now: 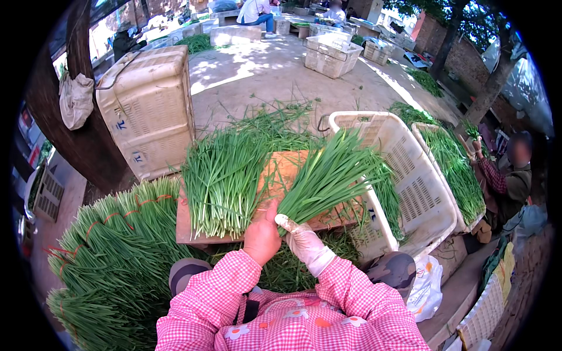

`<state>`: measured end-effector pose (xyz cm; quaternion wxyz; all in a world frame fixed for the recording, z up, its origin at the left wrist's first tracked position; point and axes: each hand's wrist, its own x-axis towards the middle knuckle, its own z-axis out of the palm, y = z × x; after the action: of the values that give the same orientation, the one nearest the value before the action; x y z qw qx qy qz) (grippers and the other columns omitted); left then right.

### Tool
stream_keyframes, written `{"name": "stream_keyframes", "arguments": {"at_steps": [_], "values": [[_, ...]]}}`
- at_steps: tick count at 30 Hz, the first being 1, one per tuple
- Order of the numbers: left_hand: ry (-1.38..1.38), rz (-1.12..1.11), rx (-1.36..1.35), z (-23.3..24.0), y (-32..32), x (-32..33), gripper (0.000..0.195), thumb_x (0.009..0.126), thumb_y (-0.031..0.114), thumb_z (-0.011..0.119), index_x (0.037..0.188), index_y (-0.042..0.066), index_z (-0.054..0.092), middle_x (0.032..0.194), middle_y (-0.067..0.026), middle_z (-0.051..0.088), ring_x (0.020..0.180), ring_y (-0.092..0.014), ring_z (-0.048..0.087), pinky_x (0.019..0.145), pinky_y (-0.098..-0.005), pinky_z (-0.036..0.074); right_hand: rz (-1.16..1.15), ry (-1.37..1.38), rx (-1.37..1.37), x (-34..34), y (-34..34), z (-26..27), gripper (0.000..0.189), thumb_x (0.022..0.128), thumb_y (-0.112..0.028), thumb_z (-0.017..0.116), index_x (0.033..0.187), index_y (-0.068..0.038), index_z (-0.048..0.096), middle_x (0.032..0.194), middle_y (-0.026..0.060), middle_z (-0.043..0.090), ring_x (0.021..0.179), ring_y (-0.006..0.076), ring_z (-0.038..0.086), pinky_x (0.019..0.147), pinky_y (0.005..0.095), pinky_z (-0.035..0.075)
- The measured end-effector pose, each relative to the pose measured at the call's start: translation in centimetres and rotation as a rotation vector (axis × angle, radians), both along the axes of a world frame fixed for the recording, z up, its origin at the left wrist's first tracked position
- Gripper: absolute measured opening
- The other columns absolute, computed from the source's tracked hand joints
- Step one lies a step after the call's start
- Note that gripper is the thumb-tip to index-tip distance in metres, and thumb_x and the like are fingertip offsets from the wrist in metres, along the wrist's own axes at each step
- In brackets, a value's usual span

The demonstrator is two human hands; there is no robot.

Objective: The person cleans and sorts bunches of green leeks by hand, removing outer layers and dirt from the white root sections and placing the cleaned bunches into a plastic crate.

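Both my hands meet at the near edge of a low wooden board (287,169), closed around the lower end of a bunch of green chives (327,175). The leaves fan up and to the right. My bare left hand (263,234) has its thumb pointing up along the bunch. My right hand (303,239) wears a soiled whitish glove, its thumb across the bunch's base. The cut ends are hidden by my hands. Left of them, a pile of loose chives (224,184) lies on the board, pale stems towards me.
Tied chive bundles (118,245) stand at the left, below an upended plastic crate (147,114). An open white crate (417,193) holding some chives is at the right; beyond it a person (511,175) sits by another full crate (452,166). Loose greens (281,118) litter the ground ahead.
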<state>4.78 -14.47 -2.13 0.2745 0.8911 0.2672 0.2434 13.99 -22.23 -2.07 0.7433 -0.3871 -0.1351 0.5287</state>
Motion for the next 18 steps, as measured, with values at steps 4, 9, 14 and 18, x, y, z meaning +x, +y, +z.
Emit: {"name": "stream_keyframes", "arguments": {"at_steps": [4, 9, 14, 18], "values": [[-0.051, -0.202, -0.084, -0.4, -0.7, 0.3, 0.093, 0.064, 0.010, 0.070, 0.136, -0.001, 0.013, 0.119, -0.0275, 0.044, 0.107, -0.040, 0.048, 0.088, -0.0418, 0.042, -0.022, 0.026, 0.045, 1.5, -0.9, -1.2, 0.039, 0.078, -0.005, 0.066, 0.115, -0.005, 0.052, 0.107, 0.0009, 0.057, 0.099, 0.0122, 0.054, 0.087, 0.0276, 0.043], [-0.176, -0.596, -0.718, -0.2, 0.2, -0.5, 0.117, 0.066, 0.022, 0.079, 0.139, 0.005, -0.011, 0.138, -0.0205, 0.027, 0.127, -0.029, 0.032, 0.103, -0.0367, 0.028, 0.194, -0.011, 0.009, 3.5, -3.4, -0.2, 0.053, 0.075, -0.015, 0.068, 0.122, -0.006, 0.046, 0.112, 0.0052, 0.055, 0.104, 0.0188, 0.054, 0.093, 0.0356, 0.043], [-0.483, -0.509, -1.468, 0.4, -1.3, -0.3, 0.099, 0.071, 0.013, 0.073, 0.141, 0.009, 0.004, 0.143, -0.0107, 0.015, 0.132, -0.023, 0.020, 0.106, -0.0383, 0.023, 0.277, -0.011, 0.047, 4.6, -4.2, 0.4, 0.051, 0.074, -0.017, 0.069, 0.120, -0.006, 0.049, 0.111, 0.0043, 0.057, 0.102, 0.0179, 0.055, 0.090, 0.0332, 0.044], [-0.390, -0.505, -1.700, -0.6, -2.1, -0.5, 0.071, 0.078, 0.014, 0.067, 0.134, 0.005, 0.023, 0.120, -0.0110, 0.047, 0.105, -0.025, 0.054, 0.083, -0.0429, 0.051, 0.295, -0.231, -0.114, 4.8, -4.6, 0.6, 0.047, 0.075, -0.021, 0.070, 0.116, -0.006, 0.053, 0.103, 0.0027, 0.059, 0.093, 0.0150, 0.057, 0.082, 0.0308, 0.046]]}}
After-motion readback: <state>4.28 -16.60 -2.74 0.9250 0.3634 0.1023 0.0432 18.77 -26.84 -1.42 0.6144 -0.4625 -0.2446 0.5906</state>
